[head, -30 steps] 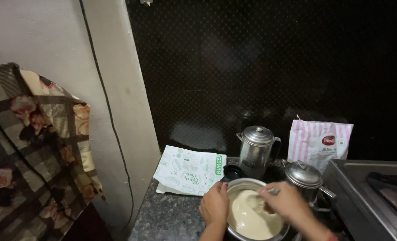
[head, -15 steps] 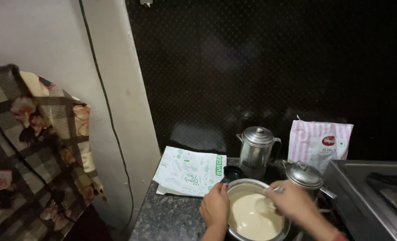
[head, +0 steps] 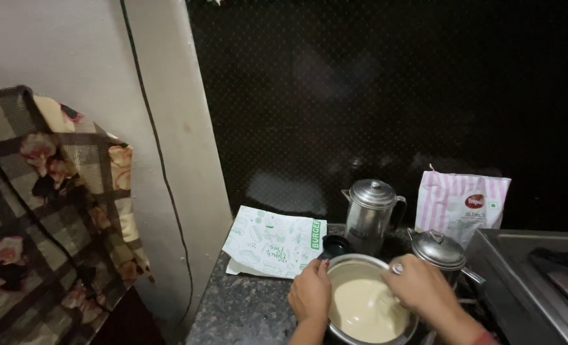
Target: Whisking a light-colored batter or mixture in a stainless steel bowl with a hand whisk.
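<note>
A round steel bowl [head: 360, 263] of pale batter stands on the dark stone counter at the bottom of the view. My left hand [head: 309, 295] grips the bowl's left rim. My right hand [head: 418, 286] is over the bowl's right side, closed on a metal utensil [head: 396, 269] whose lower part dips into the batter.
Behind the bowl stand a steel jug with a lid [head: 369, 215], a smaller lidded steel pot [head: 438, 251] and a small black lid [head: 335, 245]. A white and green paper box [head: 271, 241] lies at the left. A pink striped pouch [head: 461, 204] leans on the dark wall. A stove [head: 539, 275] is at the right; a patterned cloth [head: 47, 204] hangs far left.
My right hand has shifted a little over the batter, towards the bowl's right rim. My left hand stays on the rim.
</note>
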